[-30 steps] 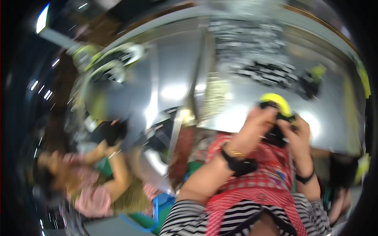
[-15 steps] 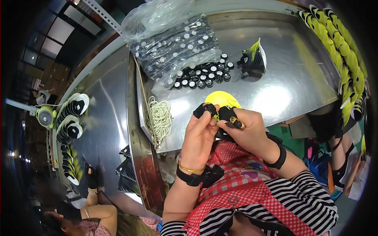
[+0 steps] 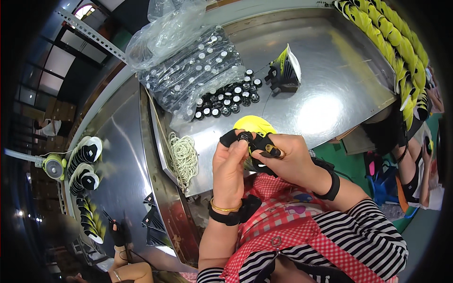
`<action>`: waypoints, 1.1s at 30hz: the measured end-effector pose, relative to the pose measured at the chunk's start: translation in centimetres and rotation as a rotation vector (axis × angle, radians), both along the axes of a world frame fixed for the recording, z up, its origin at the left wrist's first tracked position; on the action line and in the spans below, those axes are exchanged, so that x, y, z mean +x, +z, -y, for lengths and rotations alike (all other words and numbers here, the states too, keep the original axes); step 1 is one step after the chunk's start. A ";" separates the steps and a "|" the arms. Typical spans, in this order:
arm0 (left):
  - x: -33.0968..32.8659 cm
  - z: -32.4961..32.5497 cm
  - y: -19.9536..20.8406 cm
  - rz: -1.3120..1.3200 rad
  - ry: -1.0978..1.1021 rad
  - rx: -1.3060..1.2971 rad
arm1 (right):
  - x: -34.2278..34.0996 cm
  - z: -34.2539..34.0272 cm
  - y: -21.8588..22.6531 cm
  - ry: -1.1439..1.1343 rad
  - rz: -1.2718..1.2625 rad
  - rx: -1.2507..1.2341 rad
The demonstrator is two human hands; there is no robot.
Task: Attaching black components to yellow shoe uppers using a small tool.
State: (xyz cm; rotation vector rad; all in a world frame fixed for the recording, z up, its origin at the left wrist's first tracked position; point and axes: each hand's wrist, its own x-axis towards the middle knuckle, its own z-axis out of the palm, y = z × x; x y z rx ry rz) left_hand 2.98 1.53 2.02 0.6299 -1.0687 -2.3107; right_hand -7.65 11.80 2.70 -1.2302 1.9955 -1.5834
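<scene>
Right of the pale cord bundle (image 3: 183,160): your left hand (image 3: 229,165) pinches a small black round piece (image 3: 244,136); your right hand (image 3: 287,153) grips a dark piece with a gold-coloured end (image 3: 272,151), kind unclear. Yellow piece (image 3: 255,123) up and right of the bundle, partly hidden by your fingers. Beyond the bundle: loose black round pieces (image 3: 227,101); clear plastic bag (image 3: 167,45), contents obscured by creases.

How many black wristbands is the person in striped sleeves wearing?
2: the left band around the wrist of the left hand, the right band around the wrist of the right hand. More could be hidden.
</scene>
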 end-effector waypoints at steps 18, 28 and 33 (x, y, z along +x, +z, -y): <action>-0.1 -1.2 -0.4 0.107 0.057 -0.312 | -1.4 -0.3 -3.1 -0.008 -0.242 0.009; -1.0 -2.4 2.0 0.571 -0.146 -0.978 | -1.6 -0.9 -2.0 0.012 0.096 -0.037; -3.0 -2.1 -0.7 0.512 -0.259 -1.128 | -4.8 -1.8 -0.7 -0.227 0.474 -0.557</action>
